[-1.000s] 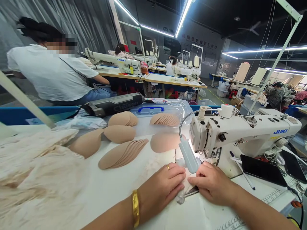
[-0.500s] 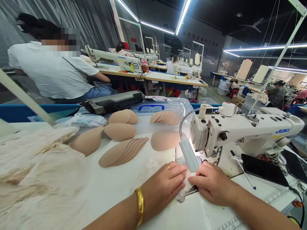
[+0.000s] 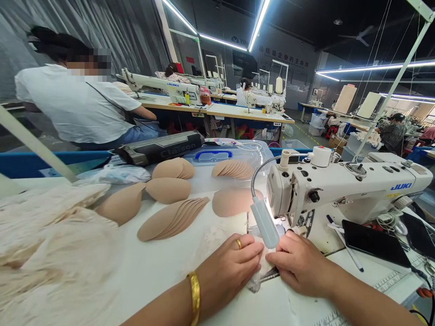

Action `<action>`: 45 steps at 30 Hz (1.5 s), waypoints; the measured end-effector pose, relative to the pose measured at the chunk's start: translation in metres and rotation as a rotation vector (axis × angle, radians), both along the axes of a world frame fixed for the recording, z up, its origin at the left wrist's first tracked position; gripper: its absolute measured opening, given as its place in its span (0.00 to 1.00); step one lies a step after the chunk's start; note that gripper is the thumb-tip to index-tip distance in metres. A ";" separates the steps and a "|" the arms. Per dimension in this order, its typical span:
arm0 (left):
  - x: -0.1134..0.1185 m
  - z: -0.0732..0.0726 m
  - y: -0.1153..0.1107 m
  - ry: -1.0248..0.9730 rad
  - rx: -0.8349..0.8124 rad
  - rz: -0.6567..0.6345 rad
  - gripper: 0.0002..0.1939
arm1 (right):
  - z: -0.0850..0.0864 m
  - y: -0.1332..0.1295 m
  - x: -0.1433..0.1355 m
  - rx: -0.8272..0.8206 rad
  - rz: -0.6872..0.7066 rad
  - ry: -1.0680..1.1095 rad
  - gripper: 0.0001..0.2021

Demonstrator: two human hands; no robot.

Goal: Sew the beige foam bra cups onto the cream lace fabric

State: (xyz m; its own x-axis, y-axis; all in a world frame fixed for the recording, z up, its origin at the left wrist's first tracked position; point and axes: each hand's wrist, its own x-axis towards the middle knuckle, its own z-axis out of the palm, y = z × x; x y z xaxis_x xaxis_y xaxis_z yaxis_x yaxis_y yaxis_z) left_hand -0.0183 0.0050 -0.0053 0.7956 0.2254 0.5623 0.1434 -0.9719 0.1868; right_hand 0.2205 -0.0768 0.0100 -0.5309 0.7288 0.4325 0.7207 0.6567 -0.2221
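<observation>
A piece of pale sheer fabric (image 3: 215,240) lies on the white sewing table, its edge reaching beneath both hands. My left hand (image 3: 234,265), with a gold ring and bangle, is closed on that fabric, fingers pressed together. Close on its right, my right hand (image 3: 301,262) has its fingers curled at the fabric by the needle area of the white sewing machine (image 3: 340,185); its fingertips are partly hidden. A grey lamp head (image 3: 265,224) on a bendy metal neck hangs just above the fingertips and hides part of the needle area.
Beige oval pads (image 3: 173,218) lie in several stacks, some on a clear plastic box (image 3: 200,170). Cream fabric (image 3: 61,253) is heaped at left. A black phone (image 3: 375,244) and a pen (image 3: 350,249) lie right. A person in white (image 3: 81,104) sits at far left.
Both hands keep nearly the same place at the machine. The view has shifted slightly, and the seated person at left has moved a little to the right.
</observation>
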 end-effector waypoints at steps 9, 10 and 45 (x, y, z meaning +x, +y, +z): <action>0.000 0.000 -0.001 -0.006 -0.052 -0.012 0.11 | 0.002 -0.001 -0.001 -0.044 -0.021 -0.041 0.11; 0.000 0.001 -0.001 -0.005 -0.069 -0.019 0.11 | 0.002 -0.001 -0.001 -0.051 -0.027 -0.039 0.11; 0.032 0.006 0.029 0.076 0.051 0.114 0.09 | -0.014 0.007 0.004 0.012 -0.189 0.000 0.06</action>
State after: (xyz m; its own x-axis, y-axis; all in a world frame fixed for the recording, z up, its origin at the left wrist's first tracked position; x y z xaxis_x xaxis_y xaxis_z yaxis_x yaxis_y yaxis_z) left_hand 0.0137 0.0336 0.0010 0.8074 0.2897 0.5140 0.2655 -0.9564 0.1219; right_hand 0.2243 -0.0694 -0.0044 -0.3853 0.8101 0.4419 0.8316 0.5124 -0.2144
